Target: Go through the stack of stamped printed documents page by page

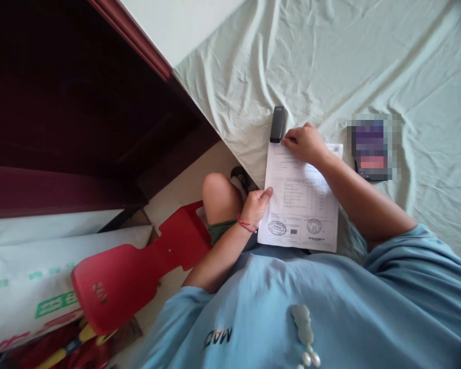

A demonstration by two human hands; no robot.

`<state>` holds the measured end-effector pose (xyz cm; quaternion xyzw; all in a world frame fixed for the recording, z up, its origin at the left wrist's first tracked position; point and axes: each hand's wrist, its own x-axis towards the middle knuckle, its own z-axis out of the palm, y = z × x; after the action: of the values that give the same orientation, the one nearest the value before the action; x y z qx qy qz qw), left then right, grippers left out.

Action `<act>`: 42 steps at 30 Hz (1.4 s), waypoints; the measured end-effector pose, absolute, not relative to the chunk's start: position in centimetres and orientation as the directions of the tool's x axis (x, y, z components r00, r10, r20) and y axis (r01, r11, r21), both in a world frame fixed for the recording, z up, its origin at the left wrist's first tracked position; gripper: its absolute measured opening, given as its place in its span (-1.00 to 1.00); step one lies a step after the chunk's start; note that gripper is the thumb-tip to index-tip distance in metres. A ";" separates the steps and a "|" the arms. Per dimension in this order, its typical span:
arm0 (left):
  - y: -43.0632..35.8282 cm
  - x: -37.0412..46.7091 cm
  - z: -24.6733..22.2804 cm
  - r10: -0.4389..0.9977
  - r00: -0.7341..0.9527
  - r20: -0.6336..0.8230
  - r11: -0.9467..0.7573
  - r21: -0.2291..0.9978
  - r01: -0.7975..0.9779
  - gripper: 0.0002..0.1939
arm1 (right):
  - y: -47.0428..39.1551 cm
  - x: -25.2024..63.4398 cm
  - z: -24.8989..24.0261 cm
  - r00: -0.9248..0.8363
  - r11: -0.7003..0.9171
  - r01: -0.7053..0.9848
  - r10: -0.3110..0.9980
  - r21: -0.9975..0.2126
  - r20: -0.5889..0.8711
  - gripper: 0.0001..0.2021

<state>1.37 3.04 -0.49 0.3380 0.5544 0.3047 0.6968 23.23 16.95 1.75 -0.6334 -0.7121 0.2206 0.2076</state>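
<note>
A printed paper document (pixel 303 174) with two round stamps near its lower edge lies in front of me, its bottom end close to my shirt. My left hand (pixel 255 207) grips its left edge, thumb on top and fingers mostly out of sight. At the top left corner, my right hand (pixel 305 143) is closed with its fingertips pinched at the paper's upper edge. Right beside those fingertips is a black stapler-like object (pixel 277 124), lying on the cloth and meeting the paper's corner. Whether the paper's corner sits inside it I cannot tell.
A pale green sheet (pixel 369 61) covers the surface. To the right lies a dark device with a blurred screen (pixel 371 148). On the left are a red plastic chair (pixel 119 277), a white printed sack (pixel 19 277) and dark wooden furniture (pixel 80 102).
</note>
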 end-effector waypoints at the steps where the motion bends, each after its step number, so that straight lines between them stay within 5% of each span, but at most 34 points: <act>1: 3.0 1.4 -0.5 0.805 0.207 -0.556 0.576 0.816 -0.046 -0.29 | 17.0 23.4 1.9 -0.109 0.105 0.806 0.994 -0.583 0.027 -0.77; 8: 3.2 1.3 -0.6 0.789 0.213 -0.576 0.594 0.804 -0.026 -0.23 | 19.8 22.5 3.6 -0.046 0.181 0.811 0.968 -0.556 0.248 -0.76; 13: 3.2 1.4 -0.3 0.782 0.209 -0.587 0.606 0.794 -0.041 -0.21 | 23.1 19.2 3.7 -0.176 0.320 0.808 0.932 -0.494 0.317 -0.54; 24: 3.1 1.5 -0.5 0.770 0.239 -0.591 0.625 0.775 -0.097 -0.23 | 24.8 18.0 1.2 -0.432 0.470 0.781 0.882 -0.412 0.187 -0.37; 42: 2.7 1.6 -0.8 0.814 0.219 -0.537 0.555 0.831 -0.025 -0.21 | 23.2 17.3 1.9 -0.366 0.420 0.788 0.908 -0.450 0.205 -0.37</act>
<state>1.59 2.73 -0.85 0.3610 0.5462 0.3033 0.6923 17.28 23.24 1.88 -0.5205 -0.8147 0.1388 0.2146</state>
